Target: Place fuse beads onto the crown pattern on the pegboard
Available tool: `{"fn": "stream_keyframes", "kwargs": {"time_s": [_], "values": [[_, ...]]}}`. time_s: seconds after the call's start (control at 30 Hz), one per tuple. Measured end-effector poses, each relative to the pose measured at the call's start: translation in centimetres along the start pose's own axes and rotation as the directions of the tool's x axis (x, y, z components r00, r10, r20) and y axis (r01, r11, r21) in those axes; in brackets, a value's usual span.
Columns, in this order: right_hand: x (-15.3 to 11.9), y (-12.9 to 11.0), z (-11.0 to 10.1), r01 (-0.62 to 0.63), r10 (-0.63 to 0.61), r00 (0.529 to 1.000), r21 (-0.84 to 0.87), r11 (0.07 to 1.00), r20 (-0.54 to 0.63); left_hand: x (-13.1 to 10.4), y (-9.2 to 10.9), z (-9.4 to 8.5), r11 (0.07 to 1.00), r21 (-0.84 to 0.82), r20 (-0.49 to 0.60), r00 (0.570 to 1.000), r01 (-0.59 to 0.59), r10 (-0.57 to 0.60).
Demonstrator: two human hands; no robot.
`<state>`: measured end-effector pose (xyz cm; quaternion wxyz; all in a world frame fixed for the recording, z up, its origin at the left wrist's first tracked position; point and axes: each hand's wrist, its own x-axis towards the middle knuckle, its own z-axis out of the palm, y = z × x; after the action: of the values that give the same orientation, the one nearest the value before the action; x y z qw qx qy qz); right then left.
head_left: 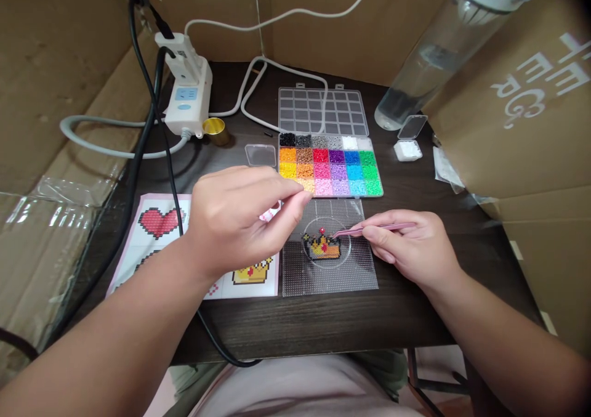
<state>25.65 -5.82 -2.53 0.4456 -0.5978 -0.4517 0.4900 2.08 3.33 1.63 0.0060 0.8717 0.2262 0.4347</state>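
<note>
My right hand grips pink tweezers, their tip at the right side of a small crown of beads. The crown lies inside a clear ring on a transparent pegboard. My left hand hangs over the pattern sheet, thumb and index finger pinched together near the front edge of the bead box; anything between those fingertips is too small to make out. Printed on the sheet are a red heart and a yellow crown, partly hidden by my left hand and forearm.
A power strip with cables stands back left, beside a gold cup. A black cable crosses the pattern sheet. Back right are a tall clear bottle and a small box of white beads. Cardboard walls surround the dark table.
</note>
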Motion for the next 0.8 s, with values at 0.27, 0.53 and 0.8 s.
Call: {"fn": "stream_keyframes", "kwargs": {"time_s": [0.27, 0.53, 0.8], "values": [[-0.26, -0.33, 0.25, 0.026, -0.024, 1.000, -0.102, 0.994, 0.016, 0.01, 0.03, 0.06, 1.000, 0.016, 0.000, 1.000, -0.005, 0.005], [-0.34, -0.27, 0.59, 0.036, -0.033, 0.999, -0.133, 0.990, 0.026, -0.09, -0.03, 0.06, 1.000, 0.031, 0.004, 1.000, 0.004, -0.004], [-0.38, -0.40, 0.67, 0.030, -0.026, 0.999, -0.170, 0.985, 0.025, 0.05, 0.10, 0.02, 0.999, 0.021, 0.014, 0.999, 0.029, -0.029]]}}
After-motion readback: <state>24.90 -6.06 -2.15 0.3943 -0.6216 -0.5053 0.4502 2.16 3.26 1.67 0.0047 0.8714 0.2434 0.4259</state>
